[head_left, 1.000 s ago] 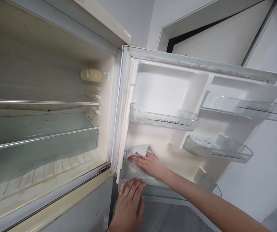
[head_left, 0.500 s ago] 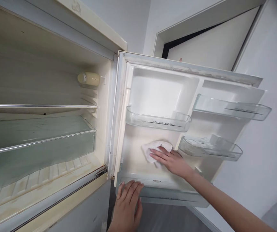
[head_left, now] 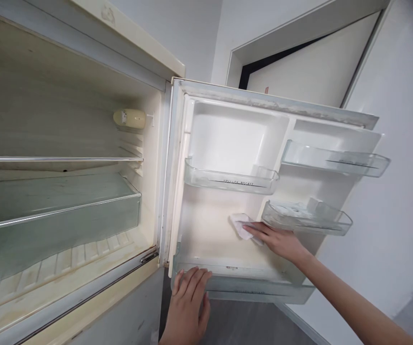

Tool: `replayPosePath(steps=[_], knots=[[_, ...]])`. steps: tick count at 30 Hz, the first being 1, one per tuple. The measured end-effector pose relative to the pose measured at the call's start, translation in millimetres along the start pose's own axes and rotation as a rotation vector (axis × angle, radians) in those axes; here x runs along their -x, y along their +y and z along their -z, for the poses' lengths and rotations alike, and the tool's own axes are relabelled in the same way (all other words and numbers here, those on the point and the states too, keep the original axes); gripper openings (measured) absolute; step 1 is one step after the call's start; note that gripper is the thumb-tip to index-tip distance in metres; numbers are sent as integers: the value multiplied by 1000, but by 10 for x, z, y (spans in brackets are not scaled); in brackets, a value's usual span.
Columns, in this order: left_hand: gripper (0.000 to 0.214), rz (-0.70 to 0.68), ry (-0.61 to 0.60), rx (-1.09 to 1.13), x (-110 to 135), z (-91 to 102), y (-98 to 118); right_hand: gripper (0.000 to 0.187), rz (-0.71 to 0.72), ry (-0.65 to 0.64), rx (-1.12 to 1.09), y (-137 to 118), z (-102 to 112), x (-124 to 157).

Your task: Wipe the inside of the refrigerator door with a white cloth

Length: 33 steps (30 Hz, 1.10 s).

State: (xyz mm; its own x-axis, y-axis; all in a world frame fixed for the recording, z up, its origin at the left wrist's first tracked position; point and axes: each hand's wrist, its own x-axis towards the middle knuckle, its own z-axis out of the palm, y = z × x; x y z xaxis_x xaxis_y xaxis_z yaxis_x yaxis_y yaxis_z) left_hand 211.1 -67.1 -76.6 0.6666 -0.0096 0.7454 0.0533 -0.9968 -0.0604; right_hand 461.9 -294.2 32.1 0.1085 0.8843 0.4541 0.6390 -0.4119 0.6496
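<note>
The refrigerator door stands wide open with its inner side toward me. My right hand presses a folded white cloth against the inner panel, below the upper left door bin. Part of the cloth is hidden under the fingers. My left hand grips the rim of the long bottom door bin at its left end, fingers hooked over the edge and thumb on the near side.
Left of the door is the refrigerator compartment, with a glass shelf, a clear drawer and a lamp cover. Clear bins jut from the door; the lower right bin holds something whitish. Behind is a white room door.
My right hand and the cloth have slid to the right across the door panel, and the cloth looks more bunched. My left hand stays on the bottom bin. The view has shifted slightly.
</note>
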Motion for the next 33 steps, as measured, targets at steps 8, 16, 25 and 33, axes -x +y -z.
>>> replayPosePath(steps=[8,16,25,33], knots=[[52,8,3,28,21,-20,15,81,222,-19,-150,-170,-127,170],[52,5,-3,35,4,-34,4,40,-274,73,-48,-26,-232,352],[48,-2,18,-20,19,-65,12,48,-262,25,-19,-69,-130,343],[45,21,36,33,-30,-19,11,74,132,-72,-134,-171,-26,223]])
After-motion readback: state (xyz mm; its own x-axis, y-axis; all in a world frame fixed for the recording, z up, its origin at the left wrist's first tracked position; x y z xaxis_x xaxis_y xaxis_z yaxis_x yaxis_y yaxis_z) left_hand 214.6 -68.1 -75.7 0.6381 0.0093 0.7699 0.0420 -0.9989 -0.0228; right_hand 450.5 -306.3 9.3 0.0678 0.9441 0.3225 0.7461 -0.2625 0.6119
